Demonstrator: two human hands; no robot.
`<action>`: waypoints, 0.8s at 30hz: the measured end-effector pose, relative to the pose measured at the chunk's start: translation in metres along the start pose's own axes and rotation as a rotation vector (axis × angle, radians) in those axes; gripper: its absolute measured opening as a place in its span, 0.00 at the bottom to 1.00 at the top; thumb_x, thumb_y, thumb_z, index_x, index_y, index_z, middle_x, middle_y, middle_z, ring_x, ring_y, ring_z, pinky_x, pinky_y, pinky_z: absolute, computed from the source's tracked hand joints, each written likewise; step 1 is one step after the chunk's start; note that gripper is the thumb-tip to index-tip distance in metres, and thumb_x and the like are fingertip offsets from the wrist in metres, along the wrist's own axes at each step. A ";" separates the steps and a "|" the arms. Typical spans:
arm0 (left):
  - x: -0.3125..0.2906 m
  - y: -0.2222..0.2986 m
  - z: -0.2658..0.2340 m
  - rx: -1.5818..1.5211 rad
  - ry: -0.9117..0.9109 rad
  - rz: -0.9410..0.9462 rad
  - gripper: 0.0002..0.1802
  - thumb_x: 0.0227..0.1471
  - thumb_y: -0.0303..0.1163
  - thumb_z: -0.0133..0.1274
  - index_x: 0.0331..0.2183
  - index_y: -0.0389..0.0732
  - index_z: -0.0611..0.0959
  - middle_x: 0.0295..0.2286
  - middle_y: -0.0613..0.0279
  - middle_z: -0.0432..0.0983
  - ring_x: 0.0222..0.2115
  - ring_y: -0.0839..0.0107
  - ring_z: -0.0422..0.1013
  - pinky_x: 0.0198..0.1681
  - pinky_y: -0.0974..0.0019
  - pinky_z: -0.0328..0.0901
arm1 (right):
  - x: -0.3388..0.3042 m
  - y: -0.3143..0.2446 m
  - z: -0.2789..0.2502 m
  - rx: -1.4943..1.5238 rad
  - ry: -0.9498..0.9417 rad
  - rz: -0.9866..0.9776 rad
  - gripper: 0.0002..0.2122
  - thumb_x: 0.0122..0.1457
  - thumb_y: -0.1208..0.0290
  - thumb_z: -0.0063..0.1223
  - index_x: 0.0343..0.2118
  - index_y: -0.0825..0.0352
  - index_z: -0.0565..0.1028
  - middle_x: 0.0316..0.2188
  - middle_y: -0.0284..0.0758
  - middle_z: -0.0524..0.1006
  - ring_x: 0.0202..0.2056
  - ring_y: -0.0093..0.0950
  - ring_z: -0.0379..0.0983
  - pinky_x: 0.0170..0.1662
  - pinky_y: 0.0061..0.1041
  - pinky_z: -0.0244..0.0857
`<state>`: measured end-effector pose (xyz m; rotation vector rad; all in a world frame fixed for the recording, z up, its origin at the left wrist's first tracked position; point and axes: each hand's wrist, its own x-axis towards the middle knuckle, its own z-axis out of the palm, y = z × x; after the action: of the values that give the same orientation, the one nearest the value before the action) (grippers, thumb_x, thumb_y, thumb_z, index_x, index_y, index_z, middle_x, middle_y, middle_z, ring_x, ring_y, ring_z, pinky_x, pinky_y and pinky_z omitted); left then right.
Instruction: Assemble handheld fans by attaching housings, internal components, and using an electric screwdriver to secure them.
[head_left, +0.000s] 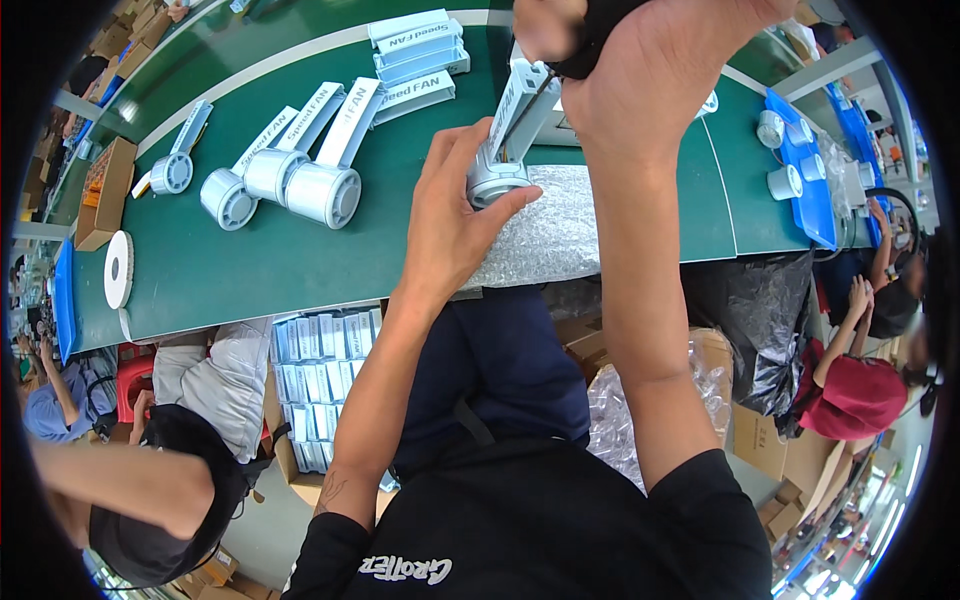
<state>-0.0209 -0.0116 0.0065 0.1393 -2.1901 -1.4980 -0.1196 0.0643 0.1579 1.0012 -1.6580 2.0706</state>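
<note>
Head view: left hand [455,215] is clenched around the round grey base of a pale grey fan part [505,140], fingers wrapped over the ring, thumb on the near side. The part stands tilted, its long flat arm running up and away from the ring toward the right hand. It sits over a sheet of bubble wrap [545,235] lying at the near edge of the green desk [260,265], just in front of the person's body.

Right hand [650,70] is higher, near the top edge, closed on a black tool [590,45]. A thin dark shaft runs down from the tool toward the upper arm of the fan part; can't tell whether the tip is touching it. Right grip: clamped on the tool.

Left of the hands, well apart, three more fan parts [290,180] lie side by side on the desk, round ends toward the person, flat arms pointing away. One further single fan part [178,160] lies farther left. A stack of flat white boxes [415,55] sits at the far side of the desk. A white tape roll [118,268] rests at the left near edge, beside a cardboard box [105,190].

Right side: a blue tray [815,210] with small white round pieces [785,182] on it.

Below desk level: a carton of packed white boxes [320,385] at the person's left; a bag of clear wrap [620,420] at the right. Other people sit at both edges of the view.
</note>
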 end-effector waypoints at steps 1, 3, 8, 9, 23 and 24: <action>-0.001 0.002 -0.006 0.017 0.012 0.013 0.38 0.44 0.31 0.73 0.56 0.32 0.76 0.46 0.51 0.72 0.42 0.57 0.73 0.45 0.59 0.69 | -0.001 -0.001 0.006 0.044 -0.050 -0.015 0.43 0.54 0.16 0.30 0.22 0.63 0.66 0.09 0.30 0.63 0.09 0.22 0.59 0.12 0.22 0.54; -0.003 -0.007 -0.011 0.111 0.081 0.167 0.39 0.44 0.30 0.73 0.56 0.32 0.75 0.45 0.49 0.72 0.43 0.54 0.73 0.47 0.58 0.69 | -0.007 -0.007 0.018 0.126 0.035 0.081 0.41 0.56 0.18 0.33 0.23 0.62 0.66 0.09 0.30 0.64 0.10 0.23 0.59 0.14 0.22 0.53; -0.008 -0.003 0.015 0.143 0.023 0.117 0.39 0.49 0.35 0.69 0.58 0.35 0.70 0.48 0.44 0.67 0.47 0.40 0.69 0.49 0.49 0.68 | -0.010 0.020 -0.029 0.333 -0.014 -0.033 0.34 0.68 0.34 0.38 0.37 0.70 0.71 0.20 0.35 0.71 0.21 0.28 0.66 0.28 0.24 0.63; -0.013 -0.002 0.009 0.144 0.022 0.108 0.39 0.49 0.35 0.69 0.58 0.36 0.70 0.48 0.44 0.67 0.47 0.41 0.70 0.48 0.50 0.69 | -0.011 0.017 -0.024 0.213 0.160 0.032 0.34 0.68 0.33 0.37 0.35 0.69 0.71 0.21 0.36 0.72 0.21 0.27 0.66 0.27 0.23 0.62; 0.006 0.045 -0.219 -0.231 0.392 0.106 0.22 0.59 0.42 0.64 0.47 0.35 0.82 0.36 0.65 0.81 0.40 0.80 0.76 0.41 0.75 0.70 | -0.014 -0.005 -0.148 -0.091 0.164 0.186 0.18 0.71 0.59 0.53 0.50 0.72 0.74 0.34 0.34 0.77 0.35 0.24 0.74 0.43 0.23 0.69; 0.011 0.038 -0.243 -0.024 0.443 0.090 0.24 0.58 0.46 0.63 0.45 0.35 0.84 0.33 0.64 0.81 0.38 0.80 0.76 0.38 0.76 0.68 | -0.016 -0.006 -0.144 -0.093 0.158 0.186 0.18 0.71 0.59 0.53 0.50 0.72 0.74 0.33 0.34 0.77 0.34 0.24 0.74 0.43 0.23 0.69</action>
<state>0.0829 -0.2071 0.1133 0.3270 -1.8002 -1.2970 -0.1520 0.2045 0.1389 0.6585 -1.8049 2.1037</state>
